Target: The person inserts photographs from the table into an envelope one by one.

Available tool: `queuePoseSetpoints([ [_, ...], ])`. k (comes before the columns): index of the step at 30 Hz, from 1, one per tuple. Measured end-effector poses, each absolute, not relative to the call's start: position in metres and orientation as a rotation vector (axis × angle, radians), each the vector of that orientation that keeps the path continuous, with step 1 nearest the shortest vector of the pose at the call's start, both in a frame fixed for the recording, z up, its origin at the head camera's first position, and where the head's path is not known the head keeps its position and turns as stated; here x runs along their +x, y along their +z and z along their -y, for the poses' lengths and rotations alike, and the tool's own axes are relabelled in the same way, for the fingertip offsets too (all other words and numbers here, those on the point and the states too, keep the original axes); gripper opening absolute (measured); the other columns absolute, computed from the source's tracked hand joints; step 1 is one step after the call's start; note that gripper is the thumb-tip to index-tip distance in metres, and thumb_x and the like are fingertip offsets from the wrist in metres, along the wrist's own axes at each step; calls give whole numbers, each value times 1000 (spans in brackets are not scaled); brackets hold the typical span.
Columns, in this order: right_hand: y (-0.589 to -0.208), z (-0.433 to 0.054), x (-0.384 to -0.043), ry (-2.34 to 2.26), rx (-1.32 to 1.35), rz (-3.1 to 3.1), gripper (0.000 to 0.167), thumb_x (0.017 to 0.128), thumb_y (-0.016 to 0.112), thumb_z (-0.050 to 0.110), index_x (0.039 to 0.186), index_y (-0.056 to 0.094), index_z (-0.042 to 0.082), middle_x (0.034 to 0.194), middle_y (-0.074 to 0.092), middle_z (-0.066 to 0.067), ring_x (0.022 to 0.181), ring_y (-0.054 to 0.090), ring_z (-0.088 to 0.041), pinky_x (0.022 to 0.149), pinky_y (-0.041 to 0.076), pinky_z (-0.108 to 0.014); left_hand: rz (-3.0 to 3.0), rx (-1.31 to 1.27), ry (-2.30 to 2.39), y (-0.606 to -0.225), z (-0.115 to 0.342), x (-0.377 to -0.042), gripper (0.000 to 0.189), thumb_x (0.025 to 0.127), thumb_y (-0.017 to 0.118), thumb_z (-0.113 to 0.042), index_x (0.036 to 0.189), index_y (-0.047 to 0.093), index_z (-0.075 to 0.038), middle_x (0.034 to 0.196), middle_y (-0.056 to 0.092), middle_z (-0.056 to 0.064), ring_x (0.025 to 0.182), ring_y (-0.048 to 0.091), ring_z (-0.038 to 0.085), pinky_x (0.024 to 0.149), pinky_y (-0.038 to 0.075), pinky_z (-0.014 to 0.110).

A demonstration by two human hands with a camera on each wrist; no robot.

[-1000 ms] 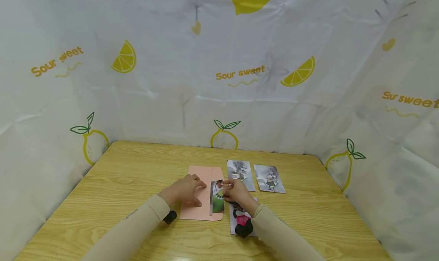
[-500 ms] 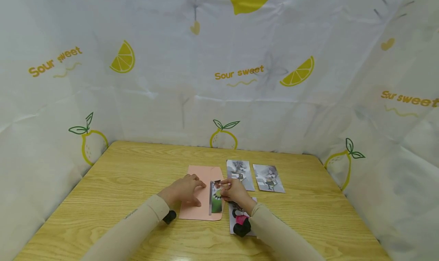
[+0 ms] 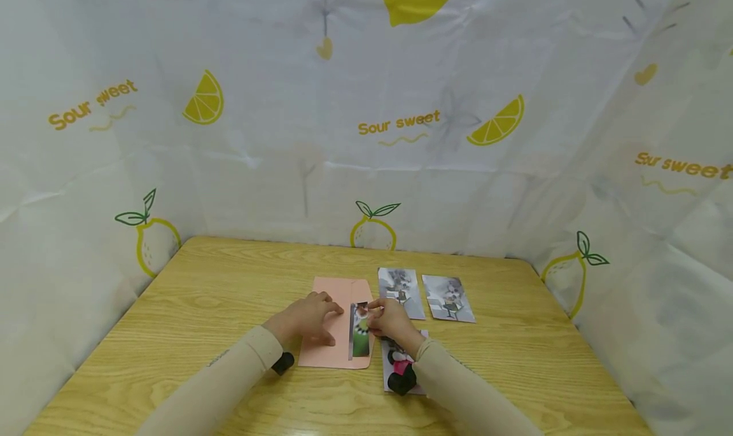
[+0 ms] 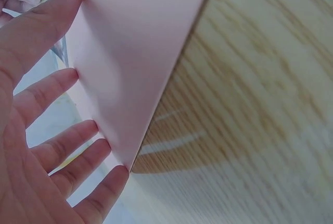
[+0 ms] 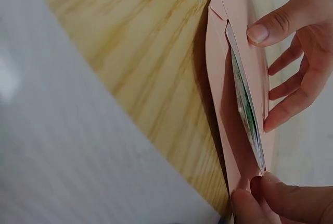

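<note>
A pink envelope (image 3: 329,358) lies on the wooden table in the head view. Photo cards (image 3: 361,344) with a green picture stick out of its right-hand opening; the rest of them is hidden inside. My left hand (image 3: 306,316) touches the envelope with fingers spread, and in the left wrist view its fingertips meet the pink paper (image 4: 135,41). With thumb and fingers, my right hand (image 3: 396,326) pinches the right edge of the cards. From the right wrist view, the cards (image 5: 244,96) stand edge-on in the mouth of the envelope, pinched at their near end.
Two grey-toned photo cards (image 3: 408,294) (image 3: 449,296) lie at the back right of the envelope. Another card (image 3: 391,382), with a pink patch, is partly under my right wrist. A white lemon-print curtain (image 3: 275,188) surrounds the table.
My right hand has shifted slightly left with the photo cards, and a little less of them shows outside the envelope. The left hand stays in place.
</note>
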State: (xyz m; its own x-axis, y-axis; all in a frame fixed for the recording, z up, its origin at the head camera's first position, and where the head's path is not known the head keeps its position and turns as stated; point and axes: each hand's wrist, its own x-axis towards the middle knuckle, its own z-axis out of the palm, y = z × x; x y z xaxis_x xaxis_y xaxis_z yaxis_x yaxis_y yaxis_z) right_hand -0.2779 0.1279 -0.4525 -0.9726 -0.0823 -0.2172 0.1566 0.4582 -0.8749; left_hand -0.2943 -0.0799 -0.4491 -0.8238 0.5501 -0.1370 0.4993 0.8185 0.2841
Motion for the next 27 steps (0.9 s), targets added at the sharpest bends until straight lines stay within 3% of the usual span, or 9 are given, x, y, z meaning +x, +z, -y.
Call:
queuePoseSetpoints([
  [13, -454, -127, -277, -1521, 65, -2473, 41, 84, 60, -16, 124, 53, -11, 87, 63, -21, 66, 62, -14, 61, 58, -30, -2788, 805, 375, -449, 79, -293, 59, 74, 83, -41, 125, 64, -20, 127, 54, 7, 118, 49, 28, 96, 46, 43],
  [27, -457, -126, -278, -1547, 73, -2456, 37, 85, 62, -14, 121, 58, -8, 80, 65, -15, 69, 66, -17, 65, 58, -33, -2797, 836, 375, -446, 80, -291, 59, 74, 83, -38, 126, 63, -18, 129, 53, 9, 123, 48, 31, 99, 45, 44],
])
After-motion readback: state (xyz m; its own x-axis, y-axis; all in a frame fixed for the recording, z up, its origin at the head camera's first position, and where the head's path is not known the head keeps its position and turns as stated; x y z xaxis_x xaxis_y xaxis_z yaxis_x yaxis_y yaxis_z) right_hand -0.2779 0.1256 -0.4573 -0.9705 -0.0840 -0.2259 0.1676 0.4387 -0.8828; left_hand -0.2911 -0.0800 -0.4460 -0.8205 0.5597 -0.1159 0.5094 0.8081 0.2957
